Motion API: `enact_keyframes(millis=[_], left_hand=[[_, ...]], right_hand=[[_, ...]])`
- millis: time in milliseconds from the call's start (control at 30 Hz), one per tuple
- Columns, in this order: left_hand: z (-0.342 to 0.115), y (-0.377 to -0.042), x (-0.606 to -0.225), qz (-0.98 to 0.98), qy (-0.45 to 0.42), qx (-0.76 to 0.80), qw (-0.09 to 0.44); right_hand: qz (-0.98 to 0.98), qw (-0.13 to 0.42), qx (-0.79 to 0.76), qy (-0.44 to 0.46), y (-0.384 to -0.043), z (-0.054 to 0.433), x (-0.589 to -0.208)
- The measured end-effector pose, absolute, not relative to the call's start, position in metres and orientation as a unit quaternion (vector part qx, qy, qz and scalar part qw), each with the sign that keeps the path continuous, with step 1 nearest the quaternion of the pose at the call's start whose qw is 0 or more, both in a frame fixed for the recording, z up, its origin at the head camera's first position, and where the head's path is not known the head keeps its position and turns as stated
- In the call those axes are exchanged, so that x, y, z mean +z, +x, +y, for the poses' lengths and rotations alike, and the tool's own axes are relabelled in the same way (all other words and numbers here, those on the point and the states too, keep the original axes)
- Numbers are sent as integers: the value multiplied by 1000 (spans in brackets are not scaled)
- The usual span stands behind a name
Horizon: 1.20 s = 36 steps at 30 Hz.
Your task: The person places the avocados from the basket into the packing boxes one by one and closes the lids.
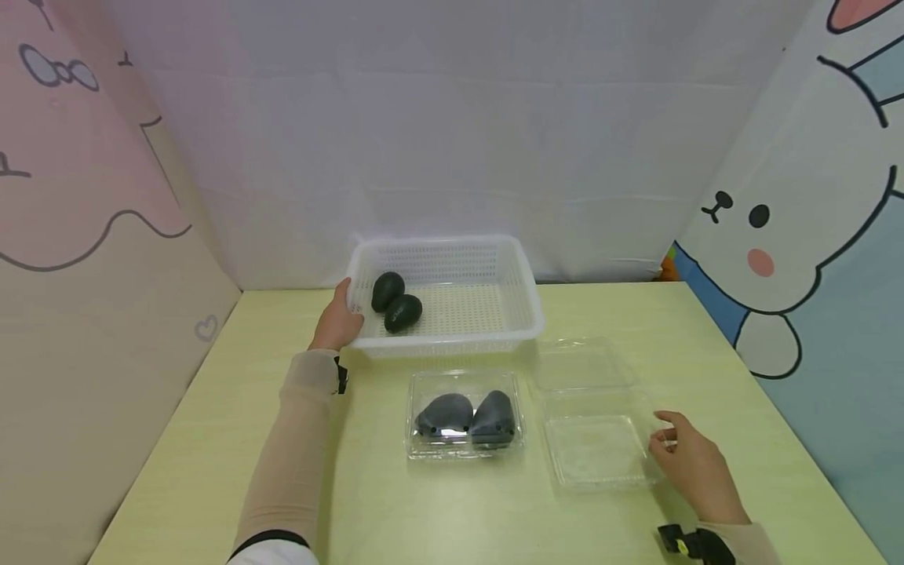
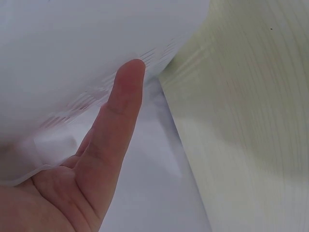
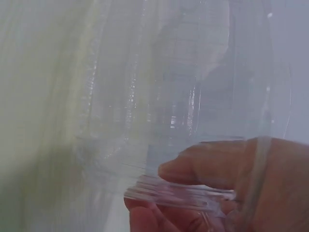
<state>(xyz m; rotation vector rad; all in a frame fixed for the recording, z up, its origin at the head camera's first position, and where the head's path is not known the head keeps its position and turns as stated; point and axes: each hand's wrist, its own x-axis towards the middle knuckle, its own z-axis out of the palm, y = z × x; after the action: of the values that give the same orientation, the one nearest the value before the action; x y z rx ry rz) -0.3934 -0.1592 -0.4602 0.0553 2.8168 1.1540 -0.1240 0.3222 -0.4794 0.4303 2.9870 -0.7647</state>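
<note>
1. Fingers of the left hand gripped the left end of the white basket, one stretched straight along its outer wall.
2. In this slotted basket, two egg-shaped green fruits touched at the left.
3. Nearer, a closed, glossy clear box held two dark, tapered fruits.
4. Right of it, an open clear container lay on the pale tabletop, its right edge pinched between the right hand's thumb and curled fingers.

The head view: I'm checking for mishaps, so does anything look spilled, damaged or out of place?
Nothing stands out. Two avocados lie inside the basket, two dark fruits sit within the closed clear box, and the right hand pinches the open clear box beside it. No spill or damage shows.
</note>
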Motion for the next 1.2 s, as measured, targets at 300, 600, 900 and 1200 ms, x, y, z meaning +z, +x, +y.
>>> enact_keyframes(millis=[300, 600, 900, 1200], left_hand=[[-158, -391, -460, 921, 13, 384, 59], [-158, -387, -459, 926, 14, 373, 53], [-158, -390, -458, 927, 16, 372, 52], [-159, -392, -458, 923, 14, 381, 52]], right_hand=[[955, 28, -249, 157, -118, 325, -472], [965, -22, -229, 127, -124, 329, -461], [967, -90, -231, 60, -141, 314, -448], [963, -129, -235, -21, -161, 295, -434]])
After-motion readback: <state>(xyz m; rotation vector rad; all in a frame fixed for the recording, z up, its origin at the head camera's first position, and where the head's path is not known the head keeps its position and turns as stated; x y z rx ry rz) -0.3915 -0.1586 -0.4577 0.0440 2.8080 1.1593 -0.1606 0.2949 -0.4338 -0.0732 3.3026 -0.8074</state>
